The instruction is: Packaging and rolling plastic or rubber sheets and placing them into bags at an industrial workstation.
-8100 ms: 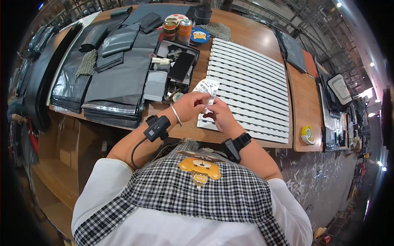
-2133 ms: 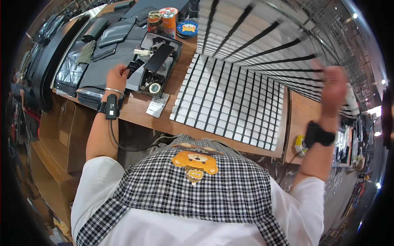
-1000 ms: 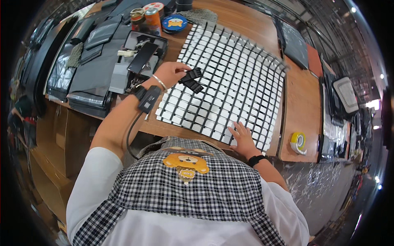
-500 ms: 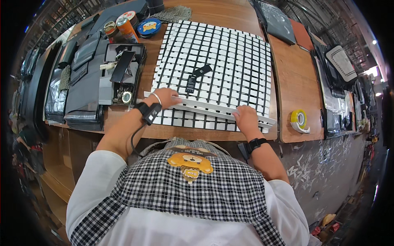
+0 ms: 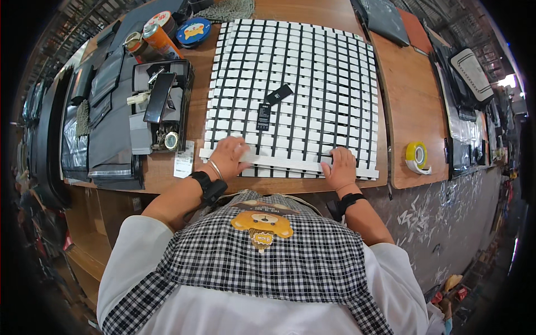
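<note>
A panel of white rectangles crossed by black lines (image 5: 301, 84) lies before me, with at least one more layer showing beneath its edges. Along its near edge runs a long, narrow white strip (image 5: 285, 162). My left hand (image 5: 226, 159) is on the strip's left part, fingers curled over it and their tips smeared by motion. Near its right end, my right hand (image 5: 340, 168) grips the strip with thumb and fingers bent around it. Two small black tags, an upright one (image 5: 263, 116) and a slanted one (image 5: 279, 94), rest on the panel.
An open box of small parts (image 5: 181, 84) stands left, with a watch (image 5: 171, 140) in it. Behind are an orange can (image 5: 159, 40) and a blue round tin (image 5: 194, 33). Dark plastic-wrapped stacks (image 5: 114, 128) lie farther left. A yellow tape roll (image 5: 416, 153) is on the right.
The strip's left end has come down toward me, so the strip now lies nearly along the panel's near edge. My left hand moved with it, uncovering a white label beside the box.
</note>
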A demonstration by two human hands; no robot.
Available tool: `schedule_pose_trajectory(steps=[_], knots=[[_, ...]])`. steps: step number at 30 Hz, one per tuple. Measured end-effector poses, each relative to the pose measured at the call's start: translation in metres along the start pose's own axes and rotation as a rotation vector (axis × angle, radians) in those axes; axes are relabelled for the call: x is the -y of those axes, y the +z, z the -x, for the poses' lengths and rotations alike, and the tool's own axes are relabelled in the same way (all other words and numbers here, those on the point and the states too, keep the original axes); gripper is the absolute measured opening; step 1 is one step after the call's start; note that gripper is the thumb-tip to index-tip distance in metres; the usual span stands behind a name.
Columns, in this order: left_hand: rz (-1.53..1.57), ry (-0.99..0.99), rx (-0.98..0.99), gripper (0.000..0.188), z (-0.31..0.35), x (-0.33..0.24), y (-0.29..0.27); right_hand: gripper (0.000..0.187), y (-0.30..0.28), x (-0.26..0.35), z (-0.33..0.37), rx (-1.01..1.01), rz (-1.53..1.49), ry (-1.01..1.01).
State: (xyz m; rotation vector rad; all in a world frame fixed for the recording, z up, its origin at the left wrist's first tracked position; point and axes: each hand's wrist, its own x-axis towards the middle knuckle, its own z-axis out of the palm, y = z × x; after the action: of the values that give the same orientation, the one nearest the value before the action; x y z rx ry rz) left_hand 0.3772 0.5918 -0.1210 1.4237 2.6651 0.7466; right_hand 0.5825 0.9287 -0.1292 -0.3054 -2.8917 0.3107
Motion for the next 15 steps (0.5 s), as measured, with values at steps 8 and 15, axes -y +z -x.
schedule_pose_trajectory(steps=[8, 15], knots=[[-0.045, 0.245, 0.286, 0.031, -0.017, 0.013, -0.002, 0.044, -0.005, 0.014, 0.002, 0.066, 0.009, -0.079], [0.139, -0.036, 0.608, 0.031, -0.077, 0.022, -0.016, 0.043, 0.006, 0.016, -0.025, 0.193, 0.09, 0.021]])
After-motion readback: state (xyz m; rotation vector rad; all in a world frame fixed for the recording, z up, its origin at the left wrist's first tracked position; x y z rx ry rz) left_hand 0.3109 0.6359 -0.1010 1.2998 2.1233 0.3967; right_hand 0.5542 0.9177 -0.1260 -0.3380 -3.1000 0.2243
